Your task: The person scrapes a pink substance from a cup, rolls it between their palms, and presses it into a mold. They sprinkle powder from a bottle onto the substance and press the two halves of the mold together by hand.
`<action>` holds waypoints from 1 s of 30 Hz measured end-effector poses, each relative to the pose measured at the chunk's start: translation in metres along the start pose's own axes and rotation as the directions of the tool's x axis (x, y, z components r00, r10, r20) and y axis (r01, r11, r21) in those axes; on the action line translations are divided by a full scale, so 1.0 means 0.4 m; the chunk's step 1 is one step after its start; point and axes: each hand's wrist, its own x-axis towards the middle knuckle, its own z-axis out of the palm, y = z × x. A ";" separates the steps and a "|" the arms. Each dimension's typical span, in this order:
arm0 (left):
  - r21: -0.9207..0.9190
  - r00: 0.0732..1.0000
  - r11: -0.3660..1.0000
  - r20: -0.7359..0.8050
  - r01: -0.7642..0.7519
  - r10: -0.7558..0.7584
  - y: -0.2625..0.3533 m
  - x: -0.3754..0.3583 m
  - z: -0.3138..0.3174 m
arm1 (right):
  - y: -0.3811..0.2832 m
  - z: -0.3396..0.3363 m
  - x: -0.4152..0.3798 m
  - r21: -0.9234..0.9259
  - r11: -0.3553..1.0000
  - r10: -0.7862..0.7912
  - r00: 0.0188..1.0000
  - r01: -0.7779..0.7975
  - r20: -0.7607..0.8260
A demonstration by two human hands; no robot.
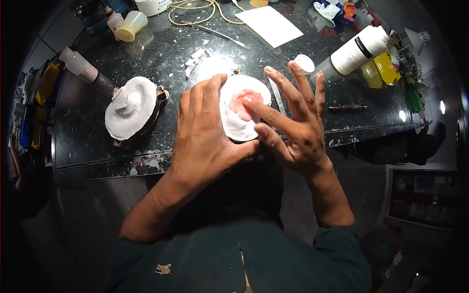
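Observation:
A round white plaster mould (pixel 236 131) stands near the table's front edge, with a flattened lump of soft pink dough (pixel 238 104) in its middle. My left hand (pixel 201 124) is wrapped round the mould's left and near sides, thumb along the front. Over its right side, my right hand (pixel 300 129) touches the dough with the tip of the index finger. The other right fingers are spread and raised, and nothing is held in them. Farther left lies a second white plaster mould (pixel 128 110) in a metal flask, with a raised centre.
A thin metal strip (pixel 277 97) and a round white lid (pixel 304 64) lie right of the mould. Behind are a white sheet (pixel 269 25), a yellow cable (pixel 193 7) and a translucent cup (pixel 131 26). A white bottle (pixel 360 50) is at right, a pinkish bottle (pixel 78 65) at left.

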 end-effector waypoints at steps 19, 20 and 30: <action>-0.019 1.000 1.000 0.015 -0.014 0.015 -0.004 0.001 -0.001 | -0.037 0.015 -0.002 0.105 0.990 0.092 0.996 -0.093 0.018; -0.020 1.000 1.000 0.017 -0.021 0.021 -0.004 0.001 0.002 | -0.040 0.022 -0.002 0.029 0.994 0.108 0.992 -0.107 -0.064; -0.011 1.000 1.000 0.006 -0.014 0.014 -0.002 0.004 0.002 | -0.030 0.004 -0.001 0.023 0.997 0.069 0.997 -0.069 -0.034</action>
